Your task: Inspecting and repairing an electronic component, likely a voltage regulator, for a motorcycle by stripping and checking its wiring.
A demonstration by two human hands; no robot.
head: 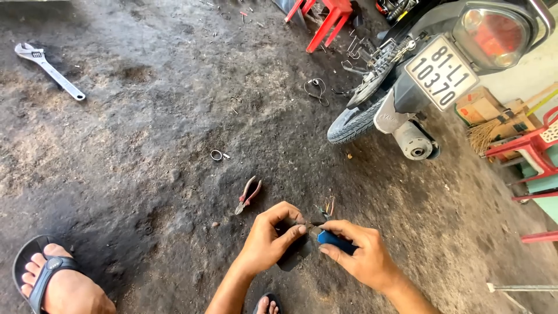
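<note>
Blue-handled tool [336, 241]: it sits in your right hand [360, 256], low and centre in the head view, just above the dark, oily concrete floor [145, 145]; only the blue grip shows, so its exact kind cannot be told.
Right hand: fingers wrapped round the blue grip, thumb on top, likely to keep the tip steady.
Left hand [268, 238]: fingertips pinched on a small dark part [307, 225] where it meets the tool's tip; the hand seems to brace the part against the tool.
Long axis: the tool lies roughly level, running from lower right to upper left; its working end points left, towards your left fingertips.
Wires [329, 206]: a few thin coloured ends stick up just behind the hands; whether they join the part is unclear.
Pliers [249, 195]: red-handled, lying on the floor near your left hand, apart from it.
Adjustable wrench [49, 71]: far upper left, well apart.
Metal ring [217, 155]: small, on the floor beyond the pliers.
Motorbike [418, 75]: rear wheel and tail lamp at upper right.
Sandalled foot [55, 279]: lower left corner.
</note>
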